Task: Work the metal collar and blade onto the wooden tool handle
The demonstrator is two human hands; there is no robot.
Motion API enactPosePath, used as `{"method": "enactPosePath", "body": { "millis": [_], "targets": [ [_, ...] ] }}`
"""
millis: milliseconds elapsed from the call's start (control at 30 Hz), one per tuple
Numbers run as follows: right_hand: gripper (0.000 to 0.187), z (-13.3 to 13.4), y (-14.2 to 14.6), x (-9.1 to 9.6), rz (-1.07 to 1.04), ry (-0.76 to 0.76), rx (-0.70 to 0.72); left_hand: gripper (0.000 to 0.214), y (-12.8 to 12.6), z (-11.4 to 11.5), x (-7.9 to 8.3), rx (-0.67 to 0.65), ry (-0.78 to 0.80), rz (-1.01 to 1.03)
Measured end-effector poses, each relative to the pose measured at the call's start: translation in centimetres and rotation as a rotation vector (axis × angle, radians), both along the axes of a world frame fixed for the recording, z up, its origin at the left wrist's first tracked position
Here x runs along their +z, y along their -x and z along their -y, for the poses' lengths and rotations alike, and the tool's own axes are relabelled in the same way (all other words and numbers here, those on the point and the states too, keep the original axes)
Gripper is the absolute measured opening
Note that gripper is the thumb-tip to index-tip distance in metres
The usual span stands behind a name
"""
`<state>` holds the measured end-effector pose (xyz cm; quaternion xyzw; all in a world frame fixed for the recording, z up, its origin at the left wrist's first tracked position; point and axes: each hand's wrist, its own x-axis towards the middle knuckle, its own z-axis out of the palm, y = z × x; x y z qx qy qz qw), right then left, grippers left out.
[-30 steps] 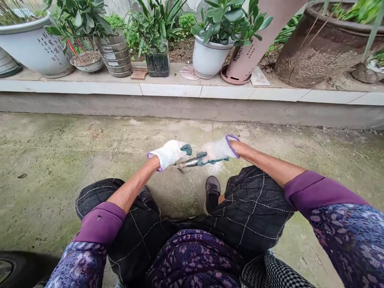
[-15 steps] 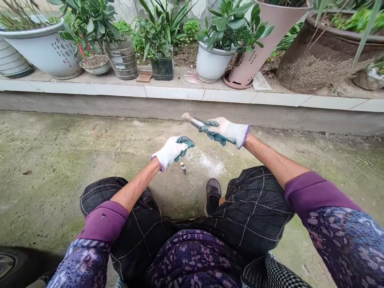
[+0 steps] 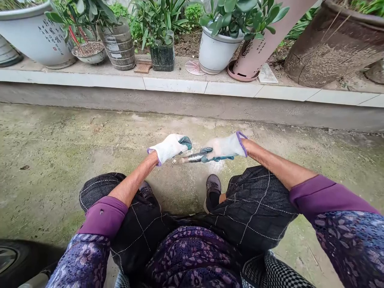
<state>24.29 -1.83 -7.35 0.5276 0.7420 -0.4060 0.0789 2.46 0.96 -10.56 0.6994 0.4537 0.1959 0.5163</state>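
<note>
My right hand [image 3: 223, 148], in a white glove with green-coated fingers, is closed around a stick-like tool [image 3: 195, 158]. Silver wire appears wound round its middle, and its pale tan end points left. Just beyond that end shows a small round-topped piece [image 3: 174, 161] low over the ground; I cannot tell whether the two touch. My left hand [image 3: 174, 147], gloved the same way, is just above and left of the tool, its fingers curled together. What it holds, if anything, is hidden. White powder [image 3: 220, 165] marks the concrete below my right hand.
A low tiled ledge [image 3: 175, 85] runs across the front, bearing a white pot [image 3: 220, 52], a pink planter [image 3: 250, 60], a brown urn [image 3: 318, 60] and several others. My shoes stand on mossy concrete. A black wheel [image 3: 18, 260] is at lower left.
My right hand has lowered the tool and turned it nearly level, its end moving down and left to the small piece that stood upright on the ground. My left hand has shifted slightly left.
</note>
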Motion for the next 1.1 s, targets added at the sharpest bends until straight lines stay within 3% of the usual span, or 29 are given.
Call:
{"method": "enactPosePath", "body": {
  "millis": [200,367,700,800,967,1100],
  "targets": [
    [0.025,-2.2,0.3,-1.0,0.193,-0.216,0.014,0.009,-0.4,0.6,0.3,0.06,0.073,-0.01],
    [0.035,-3.1,0.3,-0.3,0.352,-0.462,0.048,0.015,-1.0,1.2,1.1,0.176,0.24,0.176],
    [0.031,-2.9,1.4,0.0,0.302,-0.512,0.017,0.019,-0.5,1.5,0.9,0.209,0.34,0.41],
    [0.025,-2.8,1.3,0.6,0.158,-0.453,-0.055,0.021,-0.5,1.3,0.5,0.208,0.342,0.382],
    [0.019,-1.9,1.1,1.7,-0.206,-0.122,-0.329,0.019,-0.6,1.2,0.0,0.163,0.344,0.334],
    [0.024,-1.7,0.4,1.0,-0.501,0.084,-0.375,0.015,-0.6,0.9,-0.4,0.128,0.309,0.249]
  ]
}}
